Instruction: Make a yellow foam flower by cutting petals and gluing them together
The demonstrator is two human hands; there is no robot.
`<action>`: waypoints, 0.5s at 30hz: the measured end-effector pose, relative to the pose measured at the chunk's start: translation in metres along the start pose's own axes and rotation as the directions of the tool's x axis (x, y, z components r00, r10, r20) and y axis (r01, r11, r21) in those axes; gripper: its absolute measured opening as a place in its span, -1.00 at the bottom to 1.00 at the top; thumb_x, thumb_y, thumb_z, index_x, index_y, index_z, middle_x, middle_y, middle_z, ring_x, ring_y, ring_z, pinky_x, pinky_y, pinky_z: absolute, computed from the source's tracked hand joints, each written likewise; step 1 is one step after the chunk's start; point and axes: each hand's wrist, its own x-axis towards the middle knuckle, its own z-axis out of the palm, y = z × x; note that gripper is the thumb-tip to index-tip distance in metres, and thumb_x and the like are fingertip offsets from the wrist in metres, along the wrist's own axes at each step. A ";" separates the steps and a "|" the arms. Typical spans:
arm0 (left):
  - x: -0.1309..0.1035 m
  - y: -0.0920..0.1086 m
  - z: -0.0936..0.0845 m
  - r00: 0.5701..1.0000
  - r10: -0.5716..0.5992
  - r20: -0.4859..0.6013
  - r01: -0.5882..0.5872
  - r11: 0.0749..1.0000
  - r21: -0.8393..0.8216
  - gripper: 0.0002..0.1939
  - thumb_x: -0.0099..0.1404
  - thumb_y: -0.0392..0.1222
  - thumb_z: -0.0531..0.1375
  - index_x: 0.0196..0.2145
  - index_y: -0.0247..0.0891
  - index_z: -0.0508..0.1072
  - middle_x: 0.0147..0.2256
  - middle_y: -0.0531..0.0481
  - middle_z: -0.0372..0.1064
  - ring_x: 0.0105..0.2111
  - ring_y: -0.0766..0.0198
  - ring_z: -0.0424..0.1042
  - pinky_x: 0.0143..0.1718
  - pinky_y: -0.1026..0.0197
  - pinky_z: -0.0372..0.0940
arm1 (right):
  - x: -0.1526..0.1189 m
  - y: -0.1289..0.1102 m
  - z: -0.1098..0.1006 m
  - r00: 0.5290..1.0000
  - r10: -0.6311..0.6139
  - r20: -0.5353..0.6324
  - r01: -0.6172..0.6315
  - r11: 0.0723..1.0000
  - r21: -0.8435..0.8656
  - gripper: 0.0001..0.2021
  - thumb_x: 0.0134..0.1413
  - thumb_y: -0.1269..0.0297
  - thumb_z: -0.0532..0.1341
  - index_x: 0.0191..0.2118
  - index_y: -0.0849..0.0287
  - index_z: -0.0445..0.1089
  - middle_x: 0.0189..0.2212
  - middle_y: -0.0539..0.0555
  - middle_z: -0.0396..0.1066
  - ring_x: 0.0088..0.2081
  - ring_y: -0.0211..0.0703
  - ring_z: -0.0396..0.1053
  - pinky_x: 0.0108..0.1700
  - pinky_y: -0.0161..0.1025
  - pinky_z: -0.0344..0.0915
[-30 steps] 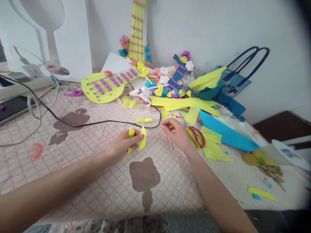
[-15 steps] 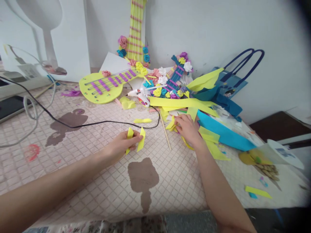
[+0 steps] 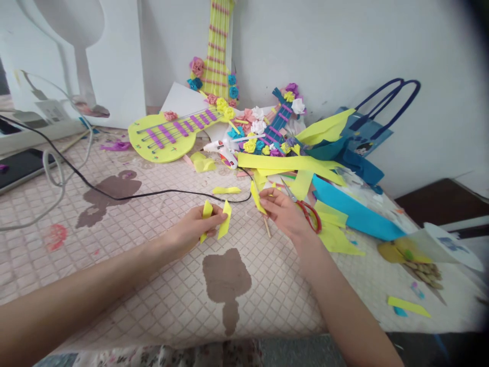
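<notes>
Two short yellow paper strips (image 3: 224, 220) are pinched in my left hand (image 3: 208, 223), one on each side of the fingers. My right hand (image 3: 279, 208) is closed on another yellow paper piece (image 3: 257, 198), held by its lower end. Under the right fingers a thin wooden stick (image 3: 267, 227) lies on the cloth, partly hidden. Red-handled scissors (image 3: 310, 215) lie just right of that hand, blades pointing away. A small twisted yellow paper piece (image 3: 226, 190) rests on the table beyond both hands, near a black cord (image 3: 168, 191).
A white glue gun (image 3: 225, 152) lies beyond the hands, beside long yellow crepe paper (image 3: 282, 162). Paper-flowered toy guitars, one yellow (image 3: 162, 137) and one blue (image 3: 278, 122), sit at the back. Blue paper (image 3: 355, 209) and a blue bag (image 3: 367, 135) are at right; a phone (image 3: 26, 171) at left.
My right hand has moved left from the paper pile, carrying a yellow piece toward my left hand. The scissors now show beside it. My left hand keeps its strips nearly in place.
</notes>
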 end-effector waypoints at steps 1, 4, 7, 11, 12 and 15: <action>0.000 0.000 0.000 1.000 0.006 0.004 -0.006 1.000 0.006 -0.71 0.14 -0.05 0.27 -0.44 -0.30 0.28 -0.57 0.15 0.13 -0.59 0.48 0.07 -0.53 0.33 0.01 | -0.002 0.001 0.007 0.999 0.036 0.034 -0.037 0.999 0.030 -0.75 -0.13 0.24 0.34 -0.29 0.12 0.33 -0.49 -0.08 0.28 -0.48 -0.34 0.19 -0.48 -0.35 0.10; -0.001 0.002 0.001 1.000 0.018 0.003 -0.018 1.000 0.012 -0.72 0.14 -0.05 0.27 -0.43 -0.31 0.31 -0.56 0.15 0.15 -0.59 0.48 0.08 -0.53 0.33 0.01 | -0.007 0.005 0.024 0.992 0.092 0.090 -0.101 0.990 0.099 -0.77 -0.12 0.25 0.35 -0.29 0.11 0.34 -0.49 -0.08 0.28 -0.48 -0.35 0.20 -0.48 -0.36 0.10; -0.001 0.002 0.002 1.000 0.027 0.000 -0.027 1.000 -0.007 -0.73 0.13 -0.07 0.28 -0.43 -0.31 0.31 -0.57 0.14 0.16 -0.58 0.48 0.09 -0.53 0.33 0.01 | -0.011 0.010 0.036 0.979 0.133 0.154 -0.159 0.971 0.178 -0.77 -0.12 0.26 0.36 -0.30 0.11 0.36 -0.49 -0.08 0.30 -0.49 -0.36 0.21 -0.47 -0.36 0.11; -0.001 0.003 0.003 0.999 0.037 0.000 -0.037 0.997 -0.062 -0.72 0.11 -0.08 0.29 -0.43 -0.32 0.31 -0.57 0.14 0.17 -0.58 0.48 0.08 -0.53 0.34 -0.01 | -0.010 0.019 0.047 0.959 0.176 0.221 -0.236 0.931 0.280 -0.76 -0.15 0.27 0.38 -0.31 0.13 0.37 -0.48 -0.07 0.33 -0.49 -0.36 0.22 -0.46 -0.36 0.12; -0.001 0.004 0.003 0.999 0.038 -0.003 -0.038 0.997 -0.071 -0.72 0.11 -0.07 0.30 -0.43 -0.32 0.31 -0.57 0.14 0.17 -0.59 0.48 0.08 -0.53 0.34 -0.02 | -0.010 0.021 0.049 0.958 0.180 0.222 -0.242 0.925 0.294 -0.75 -0.17 0.27 0.39 -0.32 0.13 0.37 -0.48 -0.07 0.33 -0.48 -0.36 0.22 -0.46 -0.36 0.13; -0.002 0.005 0.003 1.000 0.029 -0.010 -0.030 0.997 -0.074 -0.70 0.10 -0.06 0.30 -0.46 -0.32 0.30 -0.58 0.14 0.16 -0.59 0.48 0.06 -0.54 0.34 -0.04 | -0.009 0.024 0.050 0.967 0.175 0.186 -0.223 0.933 0.283 -0.75 -0.18 0.26 0.39 -0.34 0.14 0.37 -0.48 -0.06 0.33 -0.47 -0.35 0.23 -0.45 -0.36 0.15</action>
